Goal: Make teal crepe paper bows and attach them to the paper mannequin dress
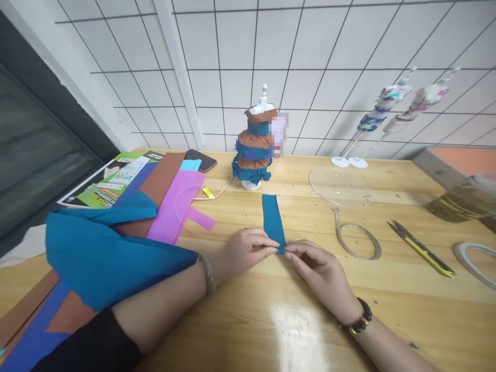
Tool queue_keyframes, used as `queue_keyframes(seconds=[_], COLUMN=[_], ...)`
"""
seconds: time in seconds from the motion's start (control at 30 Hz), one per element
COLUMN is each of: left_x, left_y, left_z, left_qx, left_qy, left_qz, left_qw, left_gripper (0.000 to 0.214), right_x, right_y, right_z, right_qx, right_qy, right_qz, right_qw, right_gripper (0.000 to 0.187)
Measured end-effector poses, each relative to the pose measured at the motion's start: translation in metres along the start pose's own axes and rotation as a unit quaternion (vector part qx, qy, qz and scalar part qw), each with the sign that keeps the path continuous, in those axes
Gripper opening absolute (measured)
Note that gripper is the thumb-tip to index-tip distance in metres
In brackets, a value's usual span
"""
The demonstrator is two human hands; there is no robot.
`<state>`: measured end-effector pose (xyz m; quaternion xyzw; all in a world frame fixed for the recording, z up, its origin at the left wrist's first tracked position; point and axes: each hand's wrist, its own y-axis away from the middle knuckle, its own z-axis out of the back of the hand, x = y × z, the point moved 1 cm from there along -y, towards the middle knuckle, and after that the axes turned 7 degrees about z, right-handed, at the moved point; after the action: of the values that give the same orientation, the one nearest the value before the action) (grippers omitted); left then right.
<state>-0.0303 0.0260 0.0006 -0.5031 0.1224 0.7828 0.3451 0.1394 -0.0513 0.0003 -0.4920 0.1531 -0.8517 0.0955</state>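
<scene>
A narrow strip of teal crepe paper [273, 217] lies on the wooden table, running away from me. My left hand [248, 250] pinches its near end between thumb and fingers. Close beside it, my right hand [320, 263] pinches the same end from the right. That end looks folded or gathered between my fingertips. Behind the strip stands a small white mannequin [263, 106], dressed in a tiered dress [253, 147] of brown and teal crepe paper with ruffles and a fan-shaped pleat at its hem.
Large crepe paper sheets [89, 248] cover the left side, over a magazine [112, 178] and near a phone [201, 160]. To the right lie a tape roll [358, 242], yellow-handled snips [422, 249] and a white ring [476, 263]. Two more mannequins [380, 111] and a container [465, 199] stand farther back.
</scene>
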Motion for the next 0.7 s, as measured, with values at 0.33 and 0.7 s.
queue_keyframes(seconds=[0.33, 0.7], left_x=[-0.0015, -0.0025], left_y=[-0.0002, -0.0009], left_z=[0.0010, -0.0003], left_qx=[0.005, 0.000], left_qy=[-0.030, -0.007], left_qz=[-0.049, -0.035], left_qw=[0.998, 0.999], left_gripper=[0.019, 0.014], right_x=[0.0040, 0.0027], right_y=[0.0002, 0.0013], right_z=[-0.0021, -0.0018], right_qx=[0.020, 0.019], right_qy=[0.010, -0.002], right_qz=[-0.008, -0.004], right_qw=[1.000, 1.000], right_gripper=[0.011, 0.011])
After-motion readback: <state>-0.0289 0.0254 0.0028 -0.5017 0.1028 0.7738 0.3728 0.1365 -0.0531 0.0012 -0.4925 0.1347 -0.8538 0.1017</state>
